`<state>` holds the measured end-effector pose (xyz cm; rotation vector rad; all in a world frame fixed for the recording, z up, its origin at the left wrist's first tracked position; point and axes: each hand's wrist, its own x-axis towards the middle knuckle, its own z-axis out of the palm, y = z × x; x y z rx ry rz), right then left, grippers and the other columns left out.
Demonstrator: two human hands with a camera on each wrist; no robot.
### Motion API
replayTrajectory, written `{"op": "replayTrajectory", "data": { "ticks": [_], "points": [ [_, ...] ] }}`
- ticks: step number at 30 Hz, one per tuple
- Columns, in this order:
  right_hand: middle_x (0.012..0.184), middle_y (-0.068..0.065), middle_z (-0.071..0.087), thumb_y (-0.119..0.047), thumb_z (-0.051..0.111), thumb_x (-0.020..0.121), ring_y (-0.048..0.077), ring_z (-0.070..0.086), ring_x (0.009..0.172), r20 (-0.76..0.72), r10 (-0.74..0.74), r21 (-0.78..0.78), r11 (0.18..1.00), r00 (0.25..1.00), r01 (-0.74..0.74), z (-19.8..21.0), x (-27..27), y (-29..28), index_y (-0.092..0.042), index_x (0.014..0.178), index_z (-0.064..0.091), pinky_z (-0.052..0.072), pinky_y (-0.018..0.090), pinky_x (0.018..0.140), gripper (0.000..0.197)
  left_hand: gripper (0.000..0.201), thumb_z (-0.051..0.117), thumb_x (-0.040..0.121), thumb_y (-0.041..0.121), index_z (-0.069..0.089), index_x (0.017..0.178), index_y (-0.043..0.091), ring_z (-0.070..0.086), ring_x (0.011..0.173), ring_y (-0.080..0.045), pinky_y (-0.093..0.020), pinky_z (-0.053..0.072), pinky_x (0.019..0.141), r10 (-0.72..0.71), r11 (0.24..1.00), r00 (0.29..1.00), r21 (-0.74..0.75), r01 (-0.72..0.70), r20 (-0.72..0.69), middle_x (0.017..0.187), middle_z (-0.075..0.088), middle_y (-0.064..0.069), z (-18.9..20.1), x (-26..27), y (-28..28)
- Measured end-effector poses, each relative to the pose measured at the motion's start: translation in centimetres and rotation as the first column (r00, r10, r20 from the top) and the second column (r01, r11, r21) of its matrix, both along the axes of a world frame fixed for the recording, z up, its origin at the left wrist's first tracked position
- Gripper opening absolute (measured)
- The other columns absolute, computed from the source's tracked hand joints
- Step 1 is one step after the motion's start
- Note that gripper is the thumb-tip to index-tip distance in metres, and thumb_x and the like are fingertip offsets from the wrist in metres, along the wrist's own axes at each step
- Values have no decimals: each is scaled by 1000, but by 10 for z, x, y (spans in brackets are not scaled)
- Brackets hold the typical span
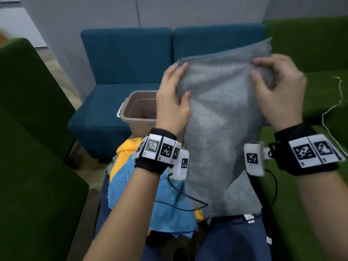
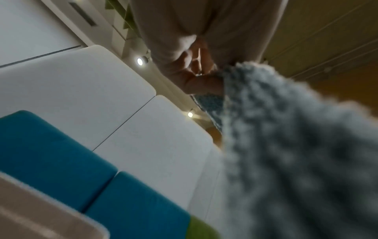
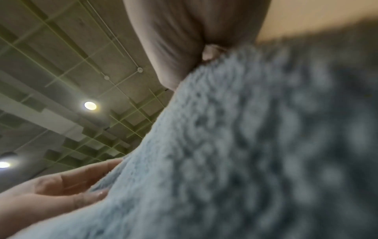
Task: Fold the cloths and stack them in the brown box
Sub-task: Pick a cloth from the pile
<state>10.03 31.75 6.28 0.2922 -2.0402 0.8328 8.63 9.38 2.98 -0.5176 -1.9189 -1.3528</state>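
Here we pinch the grey cloth (image 1: 222,129) with our left hand (image 1: 172,102) and right hand (image 1: 278,93), above the brown box (image 1: 138,108); either grip loosening could undo the fold.

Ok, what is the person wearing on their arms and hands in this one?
Both hands are bare and no sleeves show. Each wrist carries a black band with white tiles printed with black square codes, plus a white camera block trailing a thin black cable.
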Motion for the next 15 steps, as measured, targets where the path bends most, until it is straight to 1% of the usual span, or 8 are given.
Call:
{"op": "replayTrajectory", "data": {
  "ticks": [2, 3, 5, 6, 8, 11, 13, 15],
  "points": [
    [129, 8, 57, -30, 68, 85, 15, 51, 122, 199, 26, 32, 999, 980, -33, -30, -2, 5, -11, 122, 63, 39, 29, 107, 42, 58, 59, 75, -8, 53, 132, -2, 37, 127, -4, -20, 26, 115, 24, 998, 994, -60, -17, 109, 136, 47, -13, -35, -8, 4],
    [136, 9, 52, -32, 71, 81, 20, 47, 128, 313, 35, 56, 997, 949, -56, -47, -2, 7, -12, 128, 59, 35, 34, 111, 52, 58, 60, 75, -6, 53, 133, -2, 38, 129, -10, -11, 21, 112, 23, 995, 984, -102, -5, 174, 138, 47, -17, -54, -10, 7],
    [147, 10, 40, -26, 78, 79, 24, 38, 136, 529, 26, 99, 991, 848, -92, -81, -1, 13, -14, 139, 49, 28, 34, 113, 68, 60, 60, 78, -5, 48, 137, 0, 40, 134, -24, -3, 16, 108, 17, 982, 946, -184, 45, 322, 144, 41, -18, -89, -11, 13],
    [150, 9, 34, -21, 79, 78, 23, 35, 138, 602, 24, 108, 988, 798, -110, -97, 0, 17, -15, 143, 44, 24, 30, 112, 73, 63, 61, 80, -5, 44, 140, 2, 38, 136, -27, -5, 16, 108, 30, 971, 921, -230, 66, 389, 148, 37, -15, -104, -11, 16],
    [153, 7, 28, -14, 79, 77, 22, 31, 141, 686, 32, 109, 983, 726, -147, -123, -2, 25, -16, 147, 38, 20, 26, 111, 81, 70, 59, 84, -2, 34, 148, 10, 37, 138, -25, -18, 26, 109, 97, 932, 860, -349, 98, 501, 156, 25, -7, -127, -10, 21],
    [156, 7, 23, -9, 79, 77, 21, 27, 143, 749, 47, 98, 979, 661, -181, -151, -11, 33, -17, 150, 33, 18, 24, 112, 86, 75, 53, 85, 2, 23, 153, 18, 41, 133, -23, -36, 43, 100, 224, 848, 772, -510, 147, 595, 160, 13, 4, -147, -12, 30],
    [157, 7, 22, -6, 77, 78, 21, 27, 143, 768, 42, 80, 984, 639, -160, -165, -19, 36, -16, 150, 32, 17, 23, 114, 85, 77, 52, 84, 3, 20, 153, 18, 40, 132, -25, -42, 46, 98, 270, 805, 734, -564, 183, 623, 159, 12, 4, -154, -16, 38],
    [157, 8, 21, -3, 75, 79, 22, 27, 144, 789, 41, 55, 989, 613, -136, -179, -26, 37, -15, 150, 33, 17, 22, 114, 84, 78, 54, 83, 5, 20, 152, 15, 40, 130, -28, -43, 46, 97, 304, 782, 690, -586, 214, 657, 158, 13, 1, -159, -22, 45]
  ]
}}
